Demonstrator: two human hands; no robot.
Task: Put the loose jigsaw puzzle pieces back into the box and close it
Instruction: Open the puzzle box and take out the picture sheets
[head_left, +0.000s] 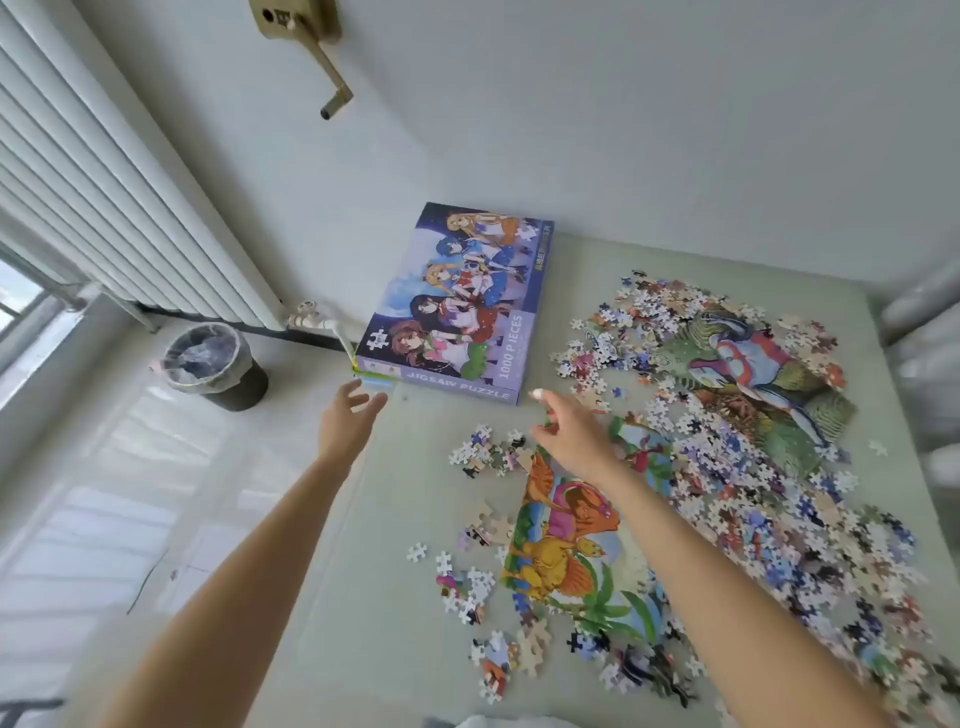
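Observation:
A closed purple jigsaw puzzle box (457, 306) with cartoon figures on its lid lies at the far left corner of the pale green surface (395, 597). My left hand (349, 415) reaches toward the box's near left corner with fingers spread, holding nothing. My right hand (566, 431) stretches out just short of the box's near right corner, fingers loose and empty. Several loose puzzle pieces (769, 530) cover the right side in a wide heap. A smaller cluster of pieces (488, 452) lies just left of my right hand.
Assembled picture sections lie among the pieces: an orange dinosaur panel (566, 561) and a red-and-blue figure panel (748, 364). A lined waste bin (210, 364) stands on the floor at left, below a white radiator (104, 208). White wall runs behind the box.

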